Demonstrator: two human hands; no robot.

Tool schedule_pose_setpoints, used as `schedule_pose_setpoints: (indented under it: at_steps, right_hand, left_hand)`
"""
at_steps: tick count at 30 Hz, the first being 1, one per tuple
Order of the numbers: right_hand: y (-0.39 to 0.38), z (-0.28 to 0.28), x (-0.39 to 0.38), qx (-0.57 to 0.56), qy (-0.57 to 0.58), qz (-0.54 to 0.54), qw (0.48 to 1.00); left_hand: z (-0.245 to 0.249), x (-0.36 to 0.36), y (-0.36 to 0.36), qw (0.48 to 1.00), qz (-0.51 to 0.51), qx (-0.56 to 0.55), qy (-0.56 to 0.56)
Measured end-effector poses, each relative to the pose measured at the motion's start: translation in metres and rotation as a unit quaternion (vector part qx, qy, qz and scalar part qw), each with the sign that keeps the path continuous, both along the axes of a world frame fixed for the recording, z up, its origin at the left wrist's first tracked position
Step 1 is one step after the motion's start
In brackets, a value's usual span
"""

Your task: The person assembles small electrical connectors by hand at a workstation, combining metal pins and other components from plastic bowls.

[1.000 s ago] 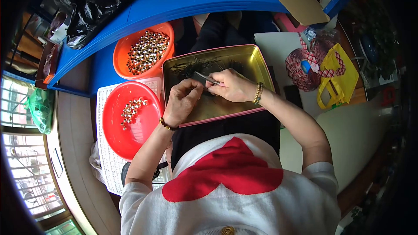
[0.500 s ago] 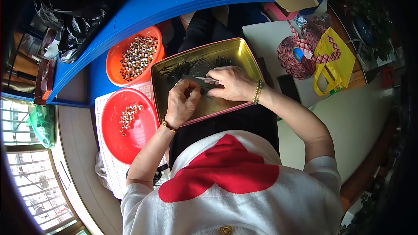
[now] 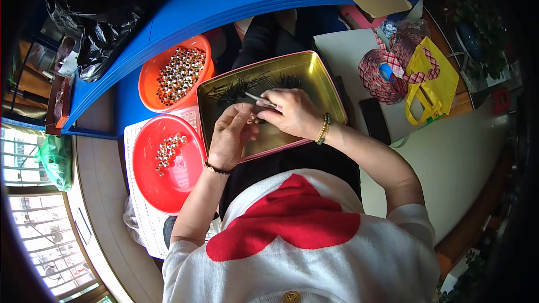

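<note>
Bare room in gold tray's (image 3: 315, 85) right half; hemmed left by red bowl (image 3: 168, 193) and orange bowl (image 3: 150, 94), ahead by blue board (image 3: 224, 0).

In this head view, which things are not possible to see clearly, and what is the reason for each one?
All in the head view.
What the left hand pinches: covered by its own fingers.
The metal tool in the right hand: mostly hidden by that hand.
The dark strands in the gold tray: too small to identify.
Print on the white sheet: too small, partly under the red bowl.
</note>
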State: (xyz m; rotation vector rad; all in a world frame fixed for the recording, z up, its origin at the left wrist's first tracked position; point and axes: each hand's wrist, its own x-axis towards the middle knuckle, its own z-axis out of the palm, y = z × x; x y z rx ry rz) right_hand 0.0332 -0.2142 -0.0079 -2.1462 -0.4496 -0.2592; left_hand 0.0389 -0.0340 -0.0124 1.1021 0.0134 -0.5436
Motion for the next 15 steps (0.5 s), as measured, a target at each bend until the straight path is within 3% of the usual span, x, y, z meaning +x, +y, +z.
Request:
schedule_pose_setpoints:
  at_steps: [4,9,15]
  right_hand:
    - [0.002,-0.001,-0.004,0.122,0.055,0.000,0.991]
    - [0.005,0.004,-0.007,0.082,0.059,0.008,0.995]
    - [0.008,0.005,-0.008,0.032,0.020,0.012,0.999]
  left_hand:
    - [0.007,-0.002,0.001,0.996,0.030,-0.063,0.056]
    - [-0.015,-0.002,0.012,0.996,0.000,-0.077,0.036]
    - [-0.005,-0.008,0.006,0.992,0.021,-0.090,0.085]
